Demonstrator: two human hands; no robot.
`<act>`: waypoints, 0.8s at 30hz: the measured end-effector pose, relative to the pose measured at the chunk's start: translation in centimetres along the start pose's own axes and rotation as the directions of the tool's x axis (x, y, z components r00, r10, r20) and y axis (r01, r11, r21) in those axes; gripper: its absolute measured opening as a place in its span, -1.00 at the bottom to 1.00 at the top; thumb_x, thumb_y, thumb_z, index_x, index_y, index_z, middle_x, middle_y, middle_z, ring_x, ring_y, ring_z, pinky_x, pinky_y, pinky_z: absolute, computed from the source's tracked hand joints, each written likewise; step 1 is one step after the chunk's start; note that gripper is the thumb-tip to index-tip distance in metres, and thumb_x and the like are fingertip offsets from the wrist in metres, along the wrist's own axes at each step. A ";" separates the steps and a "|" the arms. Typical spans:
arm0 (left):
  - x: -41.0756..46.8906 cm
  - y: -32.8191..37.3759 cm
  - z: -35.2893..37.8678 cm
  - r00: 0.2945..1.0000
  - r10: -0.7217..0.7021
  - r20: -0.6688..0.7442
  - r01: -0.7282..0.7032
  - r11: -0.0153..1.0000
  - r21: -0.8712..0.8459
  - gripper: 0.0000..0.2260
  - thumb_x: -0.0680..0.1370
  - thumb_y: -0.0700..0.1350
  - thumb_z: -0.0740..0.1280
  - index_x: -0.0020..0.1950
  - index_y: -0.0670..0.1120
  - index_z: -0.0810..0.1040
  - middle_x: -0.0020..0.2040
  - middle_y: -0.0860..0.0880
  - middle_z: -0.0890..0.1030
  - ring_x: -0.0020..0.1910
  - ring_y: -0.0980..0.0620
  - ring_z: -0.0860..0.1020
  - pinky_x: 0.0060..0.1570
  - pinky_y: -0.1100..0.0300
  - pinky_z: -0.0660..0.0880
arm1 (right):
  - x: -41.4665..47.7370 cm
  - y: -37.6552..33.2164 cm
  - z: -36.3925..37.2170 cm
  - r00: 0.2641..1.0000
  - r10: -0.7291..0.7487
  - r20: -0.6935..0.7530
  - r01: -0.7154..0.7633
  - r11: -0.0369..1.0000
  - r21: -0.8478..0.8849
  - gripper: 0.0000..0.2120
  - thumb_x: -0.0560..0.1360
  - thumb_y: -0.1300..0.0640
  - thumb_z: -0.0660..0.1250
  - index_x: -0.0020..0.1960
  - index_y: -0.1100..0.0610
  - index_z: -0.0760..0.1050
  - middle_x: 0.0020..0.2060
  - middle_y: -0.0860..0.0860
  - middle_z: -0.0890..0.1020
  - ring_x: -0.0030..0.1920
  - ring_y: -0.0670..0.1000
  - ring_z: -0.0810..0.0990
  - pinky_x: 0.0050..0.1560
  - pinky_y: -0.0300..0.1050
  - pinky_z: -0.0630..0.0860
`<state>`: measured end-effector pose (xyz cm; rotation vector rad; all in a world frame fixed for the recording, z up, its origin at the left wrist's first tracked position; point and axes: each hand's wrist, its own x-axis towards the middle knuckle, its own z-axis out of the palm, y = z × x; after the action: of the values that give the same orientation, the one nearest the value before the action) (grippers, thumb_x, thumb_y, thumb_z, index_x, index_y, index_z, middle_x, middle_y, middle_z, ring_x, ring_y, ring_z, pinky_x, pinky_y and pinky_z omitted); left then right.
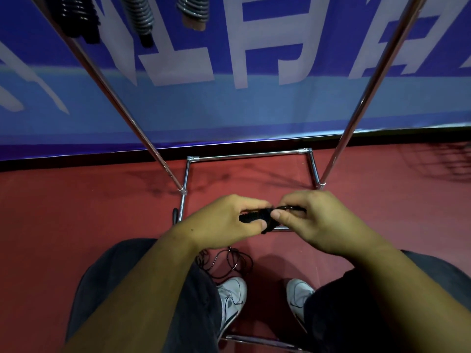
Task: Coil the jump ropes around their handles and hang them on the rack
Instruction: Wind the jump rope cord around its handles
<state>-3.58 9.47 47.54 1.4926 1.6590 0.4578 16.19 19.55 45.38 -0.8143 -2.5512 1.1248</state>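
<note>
Your left hand (pixel 224 220) and right hand (pixel 313 220) both grasp one black jump rope (pixel 258 215).
Below your fingers its loose cord (pixel 229 261) lies looped on the red floor (pixel 76 212) by your white shoes (pixel 233 294). Left fingers clench the wrapped handle (pixel 248 219); right fingers pinch what looks like a cord loop just beside them. Beyond the fingers stands the rack (pixel 378 72), with coiled ropes (pixel 142 16) hanging far above.
</note>
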 end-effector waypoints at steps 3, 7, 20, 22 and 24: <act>-0.6 0.7 0.0 1.000 0.010 0.029 -0.009 0.999 -0.032 -0.68 0.58 -0.11 0.39 0.26 0.22 0.65 -0.03 0.11 0.73 -0.06 0.00 0.66 0.01 -0.01 0.58 | 0.1 0.2 -0.1 1.000 -0.017 -0.001 0.017 0.999 0.040 -0.69 0.57 -0.06 0.37 -0.31 0.01 0.51 -0.36 -0.06 0.50 -0.29 -0.02 0.49 -0.30 -0.24 0.34; -1.0 0.9 0.0 0.999 0.019 0.034 -0.016 0.996 -0.087 -0.70 0.56 -0.09 0.44 0.23 0.23 0.67 -0.09 0.11 0.73 -0.22 0.14 0.63 -0.13 0.09 0.57 | 0.2 -0.1 -0.2 1.000 0.021 0.010 -0.022 0.992 0.125 -0.63 0.56 -0.07 0.42 -0.36 0.05 0.48 -0.43 -0.08 0.48 -0.39 -0.09 0.43 -0.35 -0.21 0.33; -1.2 1.3 -0.7 0.997 0.043 0.067 -0.018 0.938 -0.347 -0.59 0.50 -0.06 0.55 0.28 0.15 0.50 -0.12 0.00 0.76 -0.18 0.10 0.67 0.01 0.12 0.55 | 0.6 -1.6 -0.9 0.965 0.242 0.100 -0.258 0.811 0.525 -0.60 0.40 -0.11 0.45 -0.38 0.20 0.49 -0.50 0.18 0.39 -0.57 0.04 0.36 -0.58 -0.30 0.27; -1.2 1.2 -0.6 0.994 0.071 0.089 -0.026 0.904 -0.428 -0.49 0.47 -0.02 0.54 0.36 0.18 0.44 -0.15 -0.07 0.74 -0.27 0.03 0.61 -0.16 0.14 0.52 | 0.6 -1.8 -1.1 0.965 0.244 0.098 -0.257 0.792 0.554 -0.60 0.43 -0.09 0.43 -0.36 0.22 0.48 -0.49 0.18 0.36 -0.61 -0.04 0.31 -0.60 -0.33 0.26; -1.2 1.0 -0.6 0.991 0.095 0.095 -0.036 0.867 -0.496 -0.39 0.45 0.00 0.53 0.45 0.18 0.39 -0.21 -0.08 0.72 -0.34 -0.01 0.55 -0.26 0.17 0.50 | 0.6 -1.9 -1.1 0.968 0.233 0.093 -0.244 0.792 0.560 -0.57 0.48 -0.07 0.40 -0.35 0.27 0.49 -0.47 0.18 0.37 -0.61 -0.08 0.29 -0.59 -0.33 0.26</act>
<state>-3.48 8.75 49.02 1.1656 1.2741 0.7564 15.38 19.53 47.49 -0.9677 -1.9596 1.8533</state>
